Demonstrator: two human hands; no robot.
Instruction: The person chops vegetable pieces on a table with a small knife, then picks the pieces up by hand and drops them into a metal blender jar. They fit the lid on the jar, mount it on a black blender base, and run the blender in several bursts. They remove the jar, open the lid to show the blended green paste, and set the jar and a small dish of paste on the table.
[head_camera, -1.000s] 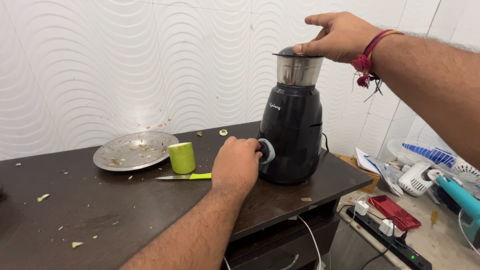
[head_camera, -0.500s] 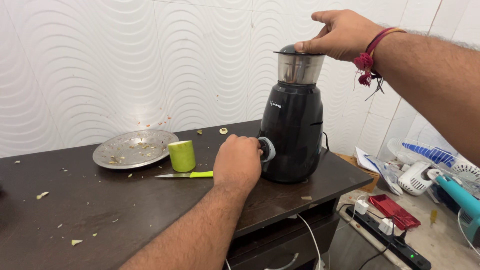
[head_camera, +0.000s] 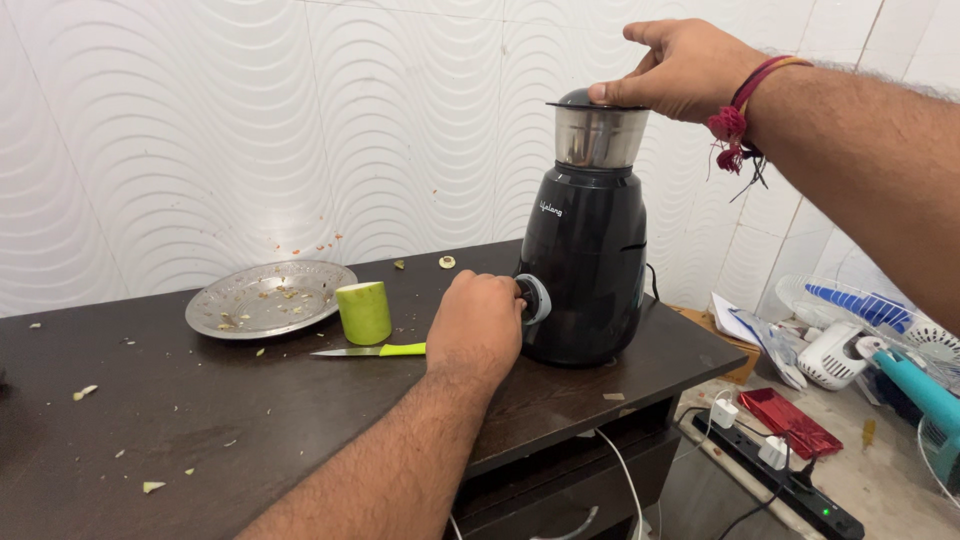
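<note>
The black mixer grinder (head_camera: 585, 265) sat near the tabletop's (head_camera: 200, 420) right edge, left hand (head_camera: 475, 325) with its grip closed round the front knob (head_camera: 533, 298), right hand (head_camera: 680, 70) pressing flat on the jar lid (head_camera: 590, 101).

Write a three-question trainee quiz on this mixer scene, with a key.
1. True or false: the right hand presses down on the jar lid.
2. Which part of the mixer does the left hand grip? A) cord B) knob C) jar
3. Fill in: the knife lies on the table just in front of the green ____.

Key: 1 true; 2 B, the knob; 3 cup, which stands beside the plate.
</note>
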